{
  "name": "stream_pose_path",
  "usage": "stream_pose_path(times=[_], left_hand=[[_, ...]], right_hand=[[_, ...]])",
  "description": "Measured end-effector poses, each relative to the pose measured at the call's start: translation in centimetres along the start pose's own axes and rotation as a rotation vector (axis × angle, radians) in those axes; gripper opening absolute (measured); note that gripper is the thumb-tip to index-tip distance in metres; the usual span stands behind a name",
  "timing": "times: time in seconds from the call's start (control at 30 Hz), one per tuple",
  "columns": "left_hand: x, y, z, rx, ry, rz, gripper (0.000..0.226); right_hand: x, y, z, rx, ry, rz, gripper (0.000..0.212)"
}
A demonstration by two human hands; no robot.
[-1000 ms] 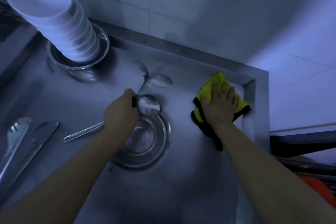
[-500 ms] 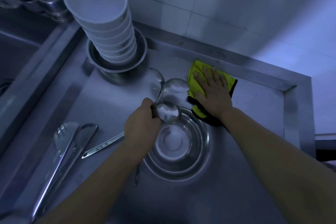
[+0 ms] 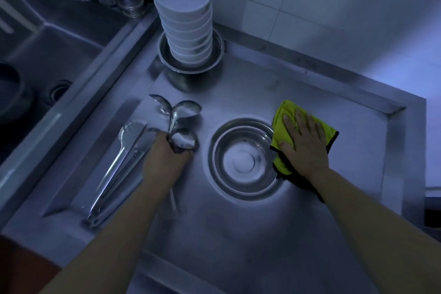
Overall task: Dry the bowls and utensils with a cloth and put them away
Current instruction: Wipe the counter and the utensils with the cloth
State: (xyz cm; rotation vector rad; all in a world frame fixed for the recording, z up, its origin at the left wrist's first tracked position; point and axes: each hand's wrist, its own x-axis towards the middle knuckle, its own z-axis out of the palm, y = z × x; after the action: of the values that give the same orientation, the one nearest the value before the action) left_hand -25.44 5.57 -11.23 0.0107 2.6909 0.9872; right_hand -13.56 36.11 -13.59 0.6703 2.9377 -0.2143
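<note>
The steel surface [image 3: 238,234] fills the frame. At upper centre, white bowls [image 3: 186,19] are stacked in a metal dish. A shiny steel bowl [image 3: 243,160] sits at centre. At right the right hand [image 3: 303,145] presses flat on the yellow cloth [image 3: 284,112]. The left hand [image 3: 167,157] grips three spoons [image 3: 181,124], handles hidden in its fist

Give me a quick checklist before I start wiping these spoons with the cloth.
1. Spoons gripped in left hand: ok.
2. Right hand has picked up the yellow cloth: not ok, palm lies flat on it.
3. Cloth clear of the steel bowl: not ok, it overlaps the rim.
4. Tongs out of the way: ok, they lie left of the hand.
5. Spoons dry: cannot tell.
</note>
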Motion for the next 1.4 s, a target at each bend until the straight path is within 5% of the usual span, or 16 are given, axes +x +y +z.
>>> stream_pose_path(times=[0.2, 0.67, 1.03, 1.23, 1.4], left_hand=[[-0.3, -1.2, -0.2, 0.103, 0.02, 0.064, 0.026], [-5.4, -3.1, -1.7, 0.297, 0.025, 0.206, 0.062], [-9.8, -6.1, -2.6, 0.507, 0.142, 0.453, 0.057], [-13.2, -5.7, -1.6, 0.396, 0.146, 0.451, 0.052], [-15.5, -4.5, 0.7, 0.377, 0.018, 0.499, 0.057]], right_hand=[[-5.0, -0.1, 0.0, 0.026, -0.017, -0.005, 0.079], [-18.6, -7.9, 2.4, 0.025, -0.016, -0.107, 0.071], [-14.1, -18.8, 5.1, 0.065, -0.093, -0.285, 0.074], [-19.9, -16.3, 5.1, 0.11, -0.039, -0.529, 0.065], [-22.6, -9.0, 3.7, 0.087, -0.067, -0.48, 0.067]])
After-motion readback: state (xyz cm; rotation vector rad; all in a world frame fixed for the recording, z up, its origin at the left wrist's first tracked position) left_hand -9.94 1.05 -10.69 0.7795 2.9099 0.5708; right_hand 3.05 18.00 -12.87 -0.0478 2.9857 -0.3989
